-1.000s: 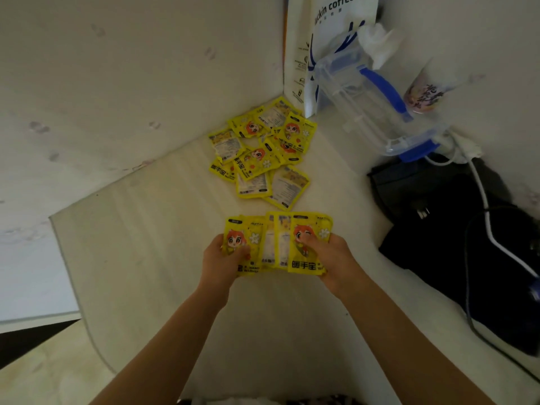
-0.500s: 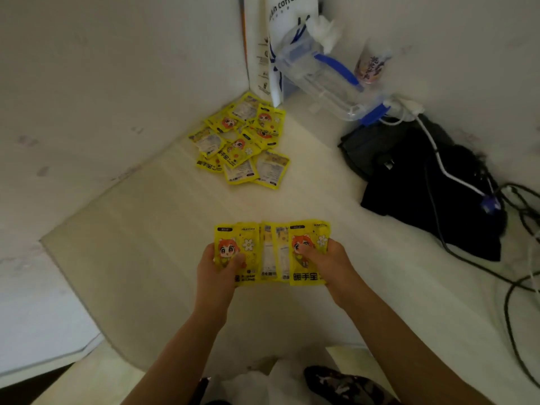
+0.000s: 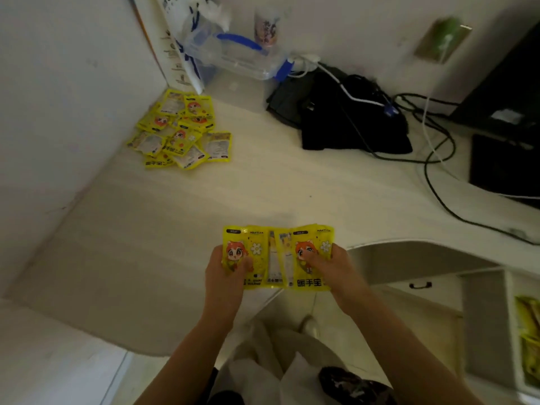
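Two grips hold one fanned spread of yellow packets between them, just above the near edge of the pale desk. The left grip is curled round the left end of the fan, with its thumb pressed on the front of the leftmost packet just below the printed cartoon face. The right grip is curled round the right end in the same way, and its thumb lies across the cartoon face on the rightmost packet. Both outer packets show their printed fronts. The ones between them overlap, and they seem to show their plainer backs, though the print there is too blurred to be sure.

Well apart from the fan, a loose pile of packets of the same kind lies on the desk in the far left corner, against the wall. Some of these are face up and some face down. Behind the pile a white paper bag stands upright, and a clear plastic box with a blue handle sits beside it. A black bag lies to the right of the box, with a white cable across it and dark cables trailing over the desk towards the right edge. Below the curved desk edge a drawer handle shows.
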Motion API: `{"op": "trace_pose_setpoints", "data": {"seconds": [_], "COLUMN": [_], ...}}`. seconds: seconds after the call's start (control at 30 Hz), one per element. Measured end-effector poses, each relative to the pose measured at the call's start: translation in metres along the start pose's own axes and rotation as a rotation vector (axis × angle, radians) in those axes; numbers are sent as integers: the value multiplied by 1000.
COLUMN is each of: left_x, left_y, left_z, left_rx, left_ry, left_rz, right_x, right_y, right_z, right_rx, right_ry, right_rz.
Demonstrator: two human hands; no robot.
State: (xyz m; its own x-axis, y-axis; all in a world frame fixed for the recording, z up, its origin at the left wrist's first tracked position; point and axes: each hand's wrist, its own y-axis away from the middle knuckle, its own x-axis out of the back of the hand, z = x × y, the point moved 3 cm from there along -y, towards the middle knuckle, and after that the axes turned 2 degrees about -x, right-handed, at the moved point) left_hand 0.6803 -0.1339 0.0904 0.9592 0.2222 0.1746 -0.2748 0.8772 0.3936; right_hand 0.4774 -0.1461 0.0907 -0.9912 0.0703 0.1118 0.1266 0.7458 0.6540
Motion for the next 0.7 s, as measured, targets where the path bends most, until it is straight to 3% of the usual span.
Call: {"op": "trace_pose_setpoints", "data": {"seconds": [0.4, 0.7], "left_x": [-83, -173], "left_y": [65, 178], "left_z": [-14, -55], "left_rx": [-140, -176], "left_ry": [-281, -422], "left_rz": [-294, -519], "right_x": [97, 195], "right_y": [78, 166], "right_z": [93, 197], "right_rx": [-51, -120], "right_ry": [-285, -498], "right_rz": [238, 428]}}
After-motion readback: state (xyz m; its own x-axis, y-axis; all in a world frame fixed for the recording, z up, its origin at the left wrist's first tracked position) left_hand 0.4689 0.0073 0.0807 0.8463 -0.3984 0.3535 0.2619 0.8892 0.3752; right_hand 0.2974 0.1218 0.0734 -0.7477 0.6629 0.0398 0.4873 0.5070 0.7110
